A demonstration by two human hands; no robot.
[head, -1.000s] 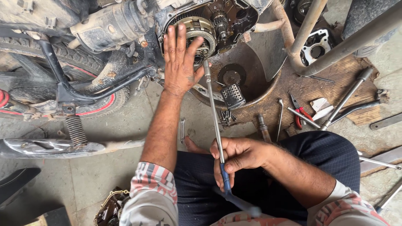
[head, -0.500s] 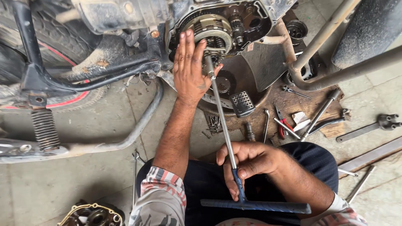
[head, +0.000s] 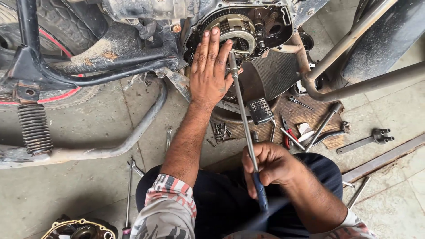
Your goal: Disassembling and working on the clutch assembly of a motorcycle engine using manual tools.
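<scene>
Left hand (head: 210, 73) open, flat on clutch (head: 234, 31); right hand (head: 272, 168) gripping T-handle wrench (head: 245, 124)

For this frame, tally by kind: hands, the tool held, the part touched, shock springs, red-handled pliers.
Hands: 2, left hand flat on the clutch, right hand gripping the T-handle wrench
T-handle wrench: 1
Clutch: 1
Shock spring: 1
Red-handled pliers: 1
Total: 6
</scene>
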